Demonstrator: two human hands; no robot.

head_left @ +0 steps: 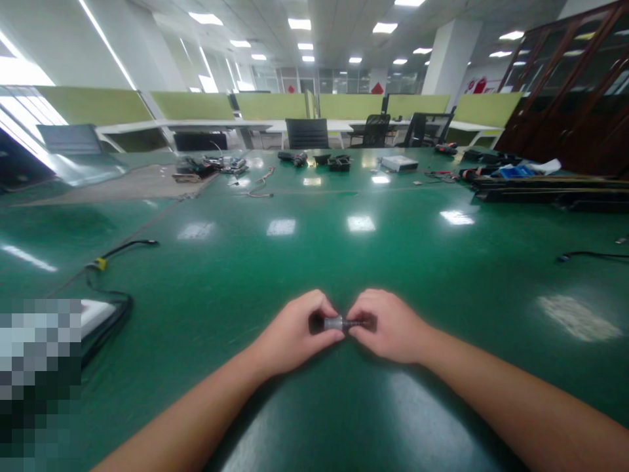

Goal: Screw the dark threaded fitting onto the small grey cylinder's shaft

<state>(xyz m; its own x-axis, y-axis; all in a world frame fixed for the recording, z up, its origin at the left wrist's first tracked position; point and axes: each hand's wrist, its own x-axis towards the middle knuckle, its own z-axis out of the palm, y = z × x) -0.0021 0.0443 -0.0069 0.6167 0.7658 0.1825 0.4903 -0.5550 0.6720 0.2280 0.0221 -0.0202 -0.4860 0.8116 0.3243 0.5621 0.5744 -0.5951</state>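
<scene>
Over the green tabletop (314, 262), near its front edge, my left hand (299, 331) pinches a small grey metal cylinder (333, 323) between thumb and fingers. From its right end runs a thin, dark, ribbed rod (352, 323), which looks like a bolt shank. My right hand (388, 326) has its thumb and fingers closed around this rod. Cylinder and rod lie in one line, level, end to end; whether they are joined cannot be made out. The rod's far end is partly hidden inside my right hand.
At the left lie a black cable (130, 246) with a yellow band and a partly blurred-out white object (98, 314). Electronic parts (211, 165), a flat metal box (399, 163) and stacked black bars (545, 189) line the far side. Another black cable (590, 254) is at right.
</scene>
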